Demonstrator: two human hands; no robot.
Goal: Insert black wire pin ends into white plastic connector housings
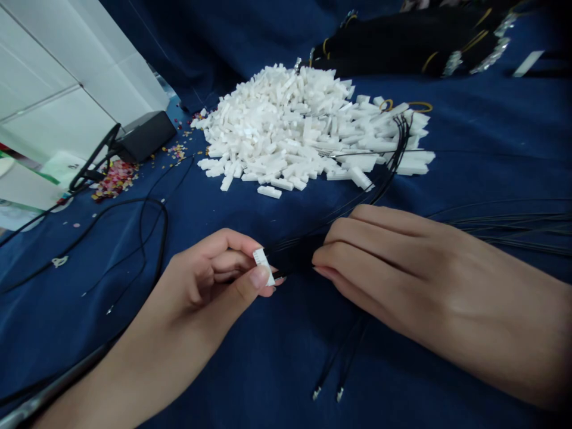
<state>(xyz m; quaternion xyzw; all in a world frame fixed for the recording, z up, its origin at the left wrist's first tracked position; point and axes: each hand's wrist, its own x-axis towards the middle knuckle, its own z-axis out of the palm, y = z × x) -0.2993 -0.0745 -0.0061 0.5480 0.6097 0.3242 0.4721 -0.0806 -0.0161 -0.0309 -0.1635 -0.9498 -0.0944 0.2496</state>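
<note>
Between the thumb and fingers of my left hand (223,274) is a small white plastic connector housing (263,266), held tilted. Thin black wires run from its right side toward my right hand (402,268). That hand is closed, back facing up, with its fingertips around black wires; the fingertips themselves are mostly hidden. Below it hang two loose wire ends with metal crimp terminals (339,393). A bundle of black wires (400,143) rises behind my right hand and rests against a big heap of white connector housings (286,131).
Blue cloth (268,369) covers the surface. At left lie a black box (147,136), a looped black cable (163,238), small coloured bits (117,179) and a white cup (27,185). Tied black wire bundles (379,44) lie at the back; yellow rubber bands (420,107) sit by the heap.
</note>
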